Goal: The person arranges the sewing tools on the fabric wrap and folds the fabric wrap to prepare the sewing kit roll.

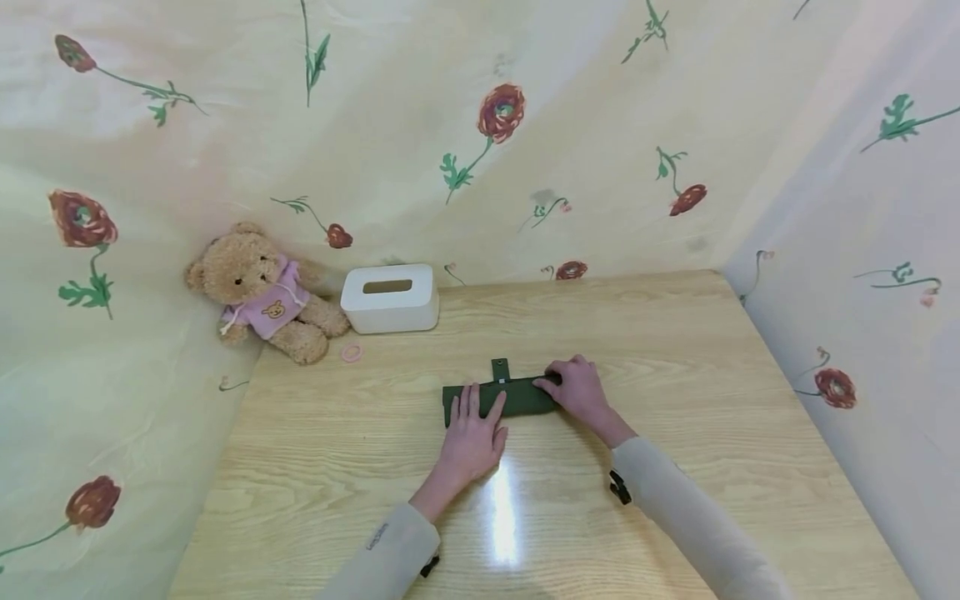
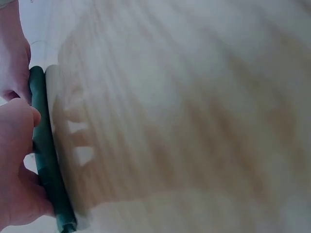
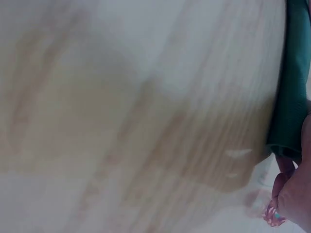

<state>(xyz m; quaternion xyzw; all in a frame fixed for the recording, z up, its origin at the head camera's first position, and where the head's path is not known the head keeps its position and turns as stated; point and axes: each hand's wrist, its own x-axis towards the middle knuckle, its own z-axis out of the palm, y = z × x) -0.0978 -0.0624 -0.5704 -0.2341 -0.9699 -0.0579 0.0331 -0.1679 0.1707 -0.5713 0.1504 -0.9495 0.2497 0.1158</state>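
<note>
A dark green folded cloth bundle (image 1: 525,400) lies crosswise on the table, long and narrow. From its far edge sticks a short green strap (image 1: 500,367) with a snap at its tip. My left hand (image 1: 472,442) rests on the left part, its fingers spread and mostly straight across the top. At the other end my right hand (image 1: 581,392) grips the bundle with curled fingers and thumb. In the left wrist view the bundle (image 2: 47,155) looks like a smooth roll along the hand. The right wrist view shows its rolled end (image 3: 289,107) beside the right hand (image 3: 297,194).
A white tissue box (image 1: 390,312) stands at the table's back edge. Left of it a teddy bear (image 1: 273,304) in a pink top leans in the corner. A small pink ring (image 1: 352,353) lies before them. Flower-patterned covering (image 1: 375,167) rises behind the wooden table (image 1: 675,333).
</note>
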